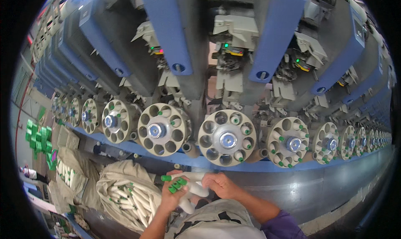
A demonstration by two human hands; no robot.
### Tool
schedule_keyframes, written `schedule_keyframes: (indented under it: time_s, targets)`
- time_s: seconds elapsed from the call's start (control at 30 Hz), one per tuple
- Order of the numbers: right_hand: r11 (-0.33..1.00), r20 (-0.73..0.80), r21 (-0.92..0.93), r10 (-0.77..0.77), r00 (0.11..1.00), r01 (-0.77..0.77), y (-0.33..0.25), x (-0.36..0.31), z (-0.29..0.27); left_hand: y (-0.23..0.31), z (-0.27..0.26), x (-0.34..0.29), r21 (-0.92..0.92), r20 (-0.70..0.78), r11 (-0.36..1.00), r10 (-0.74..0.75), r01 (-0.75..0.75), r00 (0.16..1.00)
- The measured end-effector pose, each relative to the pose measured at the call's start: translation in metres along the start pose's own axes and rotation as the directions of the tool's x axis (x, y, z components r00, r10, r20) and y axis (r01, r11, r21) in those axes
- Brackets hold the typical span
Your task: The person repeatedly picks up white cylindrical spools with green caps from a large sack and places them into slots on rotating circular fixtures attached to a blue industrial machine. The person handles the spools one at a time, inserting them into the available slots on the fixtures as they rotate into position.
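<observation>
My left hand [170, 197] is closed around several white yarn bobbins [197, 190]. Their green tube tips poke out between and above its fingers. One of the bobbins lies crosswise, its green tip to the left. At that bobbin's other end is my right hand [223, 186], its fingers closed on the white yarn. Just beyond both hands stands a round cream magazine [202, 132] with a ring of pockets around a blue hub. A few pockets on its right side hold green-tipped bobbins; those on its left show none.
Left of my hands, an open cloth sack [125, 170] is full of bobbins, with another sack [87, 176] behind it. Similar magazines [271, 132] line the machine both ways, beneath blue panels [277, 34]. Green crates [38, 135] stand far left. A metal surface [309, 189] lies right.
</observation>
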State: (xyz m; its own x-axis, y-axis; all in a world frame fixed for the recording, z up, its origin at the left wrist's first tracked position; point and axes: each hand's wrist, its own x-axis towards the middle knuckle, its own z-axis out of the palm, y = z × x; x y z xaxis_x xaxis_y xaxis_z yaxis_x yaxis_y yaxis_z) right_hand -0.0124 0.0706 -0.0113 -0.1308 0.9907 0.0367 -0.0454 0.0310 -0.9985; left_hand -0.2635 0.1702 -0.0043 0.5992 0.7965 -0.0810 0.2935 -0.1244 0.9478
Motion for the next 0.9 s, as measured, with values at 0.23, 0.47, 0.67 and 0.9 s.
schedule_keyframes:
  time_s: [0.23,0.47,0.67,0.9]
  targets:
    - [0.606,-0.538,0.758,0.373,0.756,0.241,0.049,0.012,-0.101,0.005,0.11,0.051,0.222,0.034,0.959,0.172,-0.175,0.985]
    - [0.676,-0.451,0.692,0.128,0.883,0.256,0.017,0.014,-0.11,0.018,0.05,0.076,-0.805,0.151,0.475,-0.415,0.355,0.897]
    - [0.943,0.04,-0.275,0.204,0.978,-0.186,-0.014,0.029,-0.027,-0.021,-0.03,0.084,-0.859,0.309,0.286,-0.373,0.425,0.875]
    - [0.972,-0.357,0.181,0.206,0.911,-0.148,0.079,-0.011,-0.076,-0.02,-0.002,0.079,-0.91,-0.021,0.389,-0.381,0.14,0.924]
